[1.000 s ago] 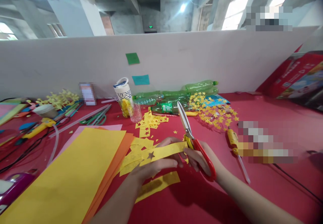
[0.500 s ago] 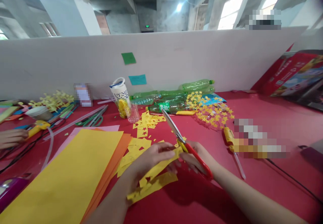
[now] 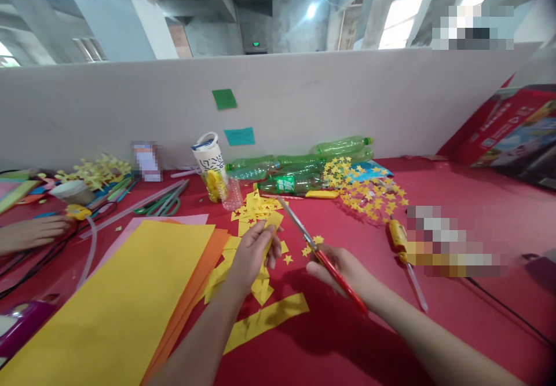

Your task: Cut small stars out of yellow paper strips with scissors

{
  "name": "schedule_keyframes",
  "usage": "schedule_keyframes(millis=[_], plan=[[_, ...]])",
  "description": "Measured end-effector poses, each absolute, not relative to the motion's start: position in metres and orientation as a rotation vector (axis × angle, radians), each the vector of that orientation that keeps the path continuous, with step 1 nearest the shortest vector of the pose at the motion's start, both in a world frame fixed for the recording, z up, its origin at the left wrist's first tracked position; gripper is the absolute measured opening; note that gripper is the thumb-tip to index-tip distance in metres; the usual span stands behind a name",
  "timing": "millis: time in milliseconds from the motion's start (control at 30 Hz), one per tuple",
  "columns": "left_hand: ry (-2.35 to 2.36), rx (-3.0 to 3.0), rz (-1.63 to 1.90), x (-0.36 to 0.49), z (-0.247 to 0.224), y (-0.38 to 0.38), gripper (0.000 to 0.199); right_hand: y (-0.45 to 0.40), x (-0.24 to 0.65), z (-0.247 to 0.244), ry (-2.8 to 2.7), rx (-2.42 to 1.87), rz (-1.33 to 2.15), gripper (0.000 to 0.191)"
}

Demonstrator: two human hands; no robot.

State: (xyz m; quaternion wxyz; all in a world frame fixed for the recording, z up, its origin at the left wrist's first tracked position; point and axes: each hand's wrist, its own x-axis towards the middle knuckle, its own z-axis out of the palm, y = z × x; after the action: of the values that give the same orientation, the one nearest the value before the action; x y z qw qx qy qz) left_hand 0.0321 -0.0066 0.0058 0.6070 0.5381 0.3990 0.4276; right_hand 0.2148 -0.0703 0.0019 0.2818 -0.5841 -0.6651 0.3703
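Note:
My left hand point(image 3: 256, 246) pinches a yellow paper piece point(image 3: 273, 224) above the scraps in the middle of the red table. Around the handles of red-handled scissors point(image 3: 310, 241) my right hand point(image 3: 341, 267) is closed; their blades point up and left, beside the paper but apart from it. Below my left hand lie yellow paper scraps point(image 3: 260, 286), and a long yellow strip point(image 3: 271, 321) rests nearer to me. A cut-out yellow star point(image 3: 287, 259) lies between my hands, with a few more stars point(image 3: 313, 246) just behind the scissors.
Yellow and orange paper sheets point(image 3: 130, 281) lie at left, green-handled scissors point(image 3: 167, 203) behind them. Green plastic bottles point(image 3: 295, 183) line the partition. Many stars point(image 3: 369, 192) are heaped right of centre, near a yellow glue gun point(image 3: 398, 236). Another person's hand point(image 3: 37, 232) is at far left.
My left hand has moved up and away with a paper piece, apart from the scissors. The long strip now lies on the table. A loose star shows between my hands.

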Motion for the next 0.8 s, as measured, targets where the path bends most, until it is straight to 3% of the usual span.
schedule_keyframes(millis=[233, 800], plan=[[0.888, 1.177, 1.234, 0.029, 0.006, -0.004, 0.020, -0.074, 0.211, 0.004, -1.950, -1.724, 0.862, 0.044], [0.802, 1.160, 1.172, 0.035, 0.008, -0.013, 0.017, -0.078, 0.202, 0.013, -1.794, -1.554, 1.263, 0.044]])
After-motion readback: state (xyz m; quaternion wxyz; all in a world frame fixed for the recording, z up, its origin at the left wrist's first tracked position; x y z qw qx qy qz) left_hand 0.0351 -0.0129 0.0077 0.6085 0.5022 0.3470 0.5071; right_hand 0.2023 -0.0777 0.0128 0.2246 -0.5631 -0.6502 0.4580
